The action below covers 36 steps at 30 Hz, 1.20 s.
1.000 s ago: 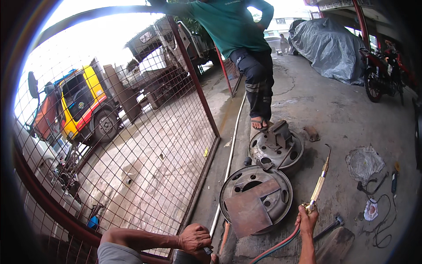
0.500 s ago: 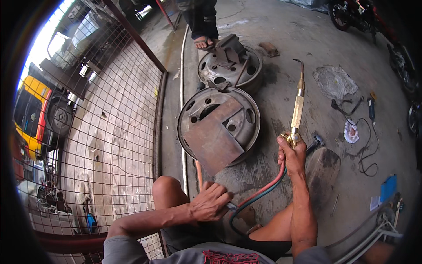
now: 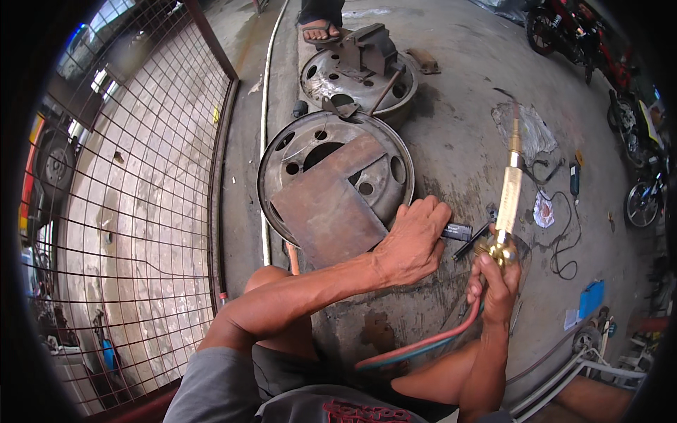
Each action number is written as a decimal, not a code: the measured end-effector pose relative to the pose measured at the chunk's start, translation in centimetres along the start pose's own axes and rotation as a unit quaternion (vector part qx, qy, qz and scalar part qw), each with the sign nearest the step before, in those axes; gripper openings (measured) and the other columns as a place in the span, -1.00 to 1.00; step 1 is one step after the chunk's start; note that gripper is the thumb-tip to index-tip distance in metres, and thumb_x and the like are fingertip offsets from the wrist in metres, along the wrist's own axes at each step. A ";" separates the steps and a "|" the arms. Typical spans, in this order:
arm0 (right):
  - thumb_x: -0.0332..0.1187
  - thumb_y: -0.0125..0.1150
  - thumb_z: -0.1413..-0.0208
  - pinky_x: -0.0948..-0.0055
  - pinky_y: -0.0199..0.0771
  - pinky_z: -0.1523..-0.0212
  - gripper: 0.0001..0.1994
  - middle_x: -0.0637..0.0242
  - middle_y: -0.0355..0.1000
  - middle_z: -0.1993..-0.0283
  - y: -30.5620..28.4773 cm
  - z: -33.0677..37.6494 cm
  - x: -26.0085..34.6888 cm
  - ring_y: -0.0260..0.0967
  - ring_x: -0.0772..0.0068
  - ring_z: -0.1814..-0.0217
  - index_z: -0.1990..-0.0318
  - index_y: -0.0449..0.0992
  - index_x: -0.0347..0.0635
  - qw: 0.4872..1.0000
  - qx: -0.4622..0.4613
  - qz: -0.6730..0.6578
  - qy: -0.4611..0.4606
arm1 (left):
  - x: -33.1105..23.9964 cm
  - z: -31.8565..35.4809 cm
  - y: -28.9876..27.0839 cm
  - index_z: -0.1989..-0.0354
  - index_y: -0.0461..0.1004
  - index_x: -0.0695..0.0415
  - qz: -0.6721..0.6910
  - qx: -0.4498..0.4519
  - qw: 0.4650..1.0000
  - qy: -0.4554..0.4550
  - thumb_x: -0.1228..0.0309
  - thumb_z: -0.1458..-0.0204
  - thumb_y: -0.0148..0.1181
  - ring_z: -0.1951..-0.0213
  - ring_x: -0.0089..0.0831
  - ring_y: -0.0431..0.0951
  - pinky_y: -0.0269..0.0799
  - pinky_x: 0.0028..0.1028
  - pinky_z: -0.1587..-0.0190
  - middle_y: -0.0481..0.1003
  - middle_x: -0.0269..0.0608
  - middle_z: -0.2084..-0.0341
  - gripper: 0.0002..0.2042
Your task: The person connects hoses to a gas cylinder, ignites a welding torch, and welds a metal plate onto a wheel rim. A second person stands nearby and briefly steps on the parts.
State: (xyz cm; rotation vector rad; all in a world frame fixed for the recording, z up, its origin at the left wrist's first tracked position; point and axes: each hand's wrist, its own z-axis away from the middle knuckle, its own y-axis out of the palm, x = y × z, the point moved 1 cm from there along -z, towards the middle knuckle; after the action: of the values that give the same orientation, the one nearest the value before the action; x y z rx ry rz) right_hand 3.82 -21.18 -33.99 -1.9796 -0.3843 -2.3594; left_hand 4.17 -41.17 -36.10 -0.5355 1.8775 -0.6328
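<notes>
The left hand [image 3: 415,245] has swung toward the torch [image 3: 509,196], fingers closed around a small black box [image 3: 458,232]. The right hand [image 3: 497,280] clasps the torch, seemingly keeping its tip clear of both grips. Left of them, a wheel [image 3: 383,186] props the metal plate [image 3: 328,211].

Here's the brass torch [image 3: 509,197], gripped in my right hand [image 3: 498,283], its slim, blurred tip curving off ahead of me, red and blue-green hoses [image 3: 423,347] trailing below; from my left hand [image 3: 416,243], a small dark rectangular block [image 3: 458,232] juts toward it.
</notes>
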 end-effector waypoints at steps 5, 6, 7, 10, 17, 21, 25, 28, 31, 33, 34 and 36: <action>-0.38 0.17 -0.28 0.57 0.47 0.59 -0.36 0.33 0.33 0.37 1.6 0.5 -1.1 0.27 0.63 0.59 -0.45 0.07 -0.17 0.998 -0.037 -0.046 -0.033 | 2.7 0.5 1.4 0.15 0.37 0.22 0.007 0.046 0.999 -0.009 0.54 0.04 0.14 0.11 -0.01 0.41 0.23 -0.10 0.08 0.36 0.03 0.22 -0.75; -0.38 0.19 -0.29 0.60 0.47 0.53 -0.39 0.33 0.33 0.34 1.9 0.4 -0.9 0.28 0.66 0.54 -0.44 0.10 -0.13 0.998 -0.036 -0.060 -0.003 | 3.1 0.4 1.4 0.14 0.37 0.20 0.011 0.047 0.999 -0.018 0.54 0.02 0.15 0.10 -0.02 0.40 0.22 -0.10 0.08 0.35 0.02 0.22 -0.76; -0.38 0.20 -0.29 0.60 0.45 0.55 -0.40 0.34 0.32 0.35 1.9 0.2 -0.9 0.27 0.66 0.55 -0.43 0.12 -0.12 0.998 -0.040 -0.052 0.003 | 3.4 0.4 1.5 0.13 0.37 0.19 0.014 0.048 0.998 -0.026 0.55 0.01 0.16 0.10 -0.02 0.39 0.21 -0.10 0.07 0.34 0.00 0.22 -0.76; -0.39 0.21 -0.28 0.62 0.38 0.60 -0.43 0.38 0.32 0.38 1.5 -0.5 -1.1 0.23 0.69 0.58 -0.40 0.16 -0.11 0.998 -0.048 -0.025 0.021 | 4.4 0.0 1.4 0.13 0.37 0.15 0.016 0.029 0.998 -0.059 0.54 -0.03 0.15 0.10 0.01 0.40 0.23 -0.07 0.06 0.34 0.02 0.22 -0.77; -0.46 0.23 -0.24 0.65 0.27 0.71 -0.38 0.41 0.37 0.41 4.0 -0.7 -1.4 0.21 0.72 0.64 -0.41 0.12 -0.11 0.994 -0.032 0.103 -0.009 | 7.7 -1.0 1.0 0.05 0.33 0.13 0.134 0.048 0.976 -0.162 0.40 -0.20 0.14 0.16 0.14 0.43 0.35 -0.08 0.04 0.38 0.15 0.24 -0.79; -0.40 0.32 -0.22 0.63 0.29 0.67 -0.29 0.39 0.43 0.33 4.4 -0.7 -0.7 0.24 0.71 0.60 -0.45 0.06 -0.05 0.980 -0.008 0.192 -0.060 | 8.4 -1.7 0.5 0.00 0.30 0.11 0.200 0.135 0.943 -0.227 0.22 -0.33 0.08 0.21 0.07 0.51 0.37 -0.09 0.07 0.45 0.13 0.33 -0.74; -0.23 0.35 -0.25 0.62 0.28 0.65 -0.44 0.40 0.41 0.33 3.6 -0.4 -1.7 0.26 0.69 0.57 -0.30 0.19 -0.05 0.978 0.002 0.197 -0.064 | 8.6 -1.8 1.1 0.01 0.29 0.10 0.185 0.124 0.950 -0.220 0.19 -0.35 0.06 0.25 0.04 0.50 0.37 -0.10 0.11 0.46 0.13 0.35 -0.74; -0.19 0.29 -0.30 0.63 0.26 0.66 -0.57 0.41 0.39 0.35 3.7 -0.3 -1.6 0.25 0.70 0.59 -0.17 0.25 -0.06 0.983 0.022 0.172 -0.054 | 8.7 -1.7 1.6 0.03 0.30 0.11 0.166 0.107 0.958 -0.209 0.20 -0.34 0.07 0.27 0.05 0.51 0.38 -0.10 0.12 0.46 0.14 0.37 -0.75; -0.17 0.24 -0.34 0.63 0.23 0.69 -0.64 0.42 0.37 0.38 3.3 -0.3 -1.6 0.25 0.72 0.61 -0.11 0.27 -0.06 0.984 0.029 0.169 -0.041 | 8.3 -1.9 1.6 0.04 0.32 0.13 0.141 0.097 0.957 -0.233 0.22 -0.30 0.09 0.27 0.11 0.53 0.39 -0.09 0.14 0.48 0.16 0.39 -0.74; -0.16 0.21 -0.35 0.64 0.21 0.72 -0.67 0.42 0.36 0.39 3.3 -0.3 -1.6 0.25 0.73 0.63 -0.08 0.27 -0.05 0.984 0.031 0.169 -0.043 | 8.2 -2.0 1.5 0.05 0.33 0.14 0.135 0.078 0.959 -0.238 0.22 -0.27 0.11 0.26 0.17 0.54 0.40 -0.06 0.14 0.49 0.18 0.40 -0.73; -0.17 0.21 -0.35 0.64 0.21 0.72 -0.68 0.41 0.36 0.39 3.3 -0.2 -1.6 0.25 0.73 0.63 -0.08 0.27 -0.04 0.986 0.029 0.163 -0.037 | 8.1 -1.9 1.5 0.06 0.33 0.15 0.132 0.068 0.959 -0.241 0.22 -0.25 0.12 0.26 0.19 0.55 0.40 -0.04 0.14 0.50 0.19 0.40 -0.73; -0.19 0.20 -0.36 0.65 0.19 0.74 -0.70 0.40 0.35 0.40 3.5 0.0 -1.7 0.25 0.73 0.64 -0.06 0.27 -0.04 0.988 0.030 0.149 -0.024 | 8.2 -1.9 1.4 0.05 0.34 0.15 0.117 0.064 0.956 -0.261 0.21 -0.23 0.12 0.22 0.23 0.56 0.39 -0.01 0.13 0.52 0.22 0.37 -0.71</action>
State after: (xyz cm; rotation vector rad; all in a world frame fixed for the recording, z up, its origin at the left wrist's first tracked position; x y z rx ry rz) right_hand 4.80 -24.76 -35.04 -1.9159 -0.1440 -2.0976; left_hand -0.72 -44.84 -42.03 -0.3446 1.3631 -0.4018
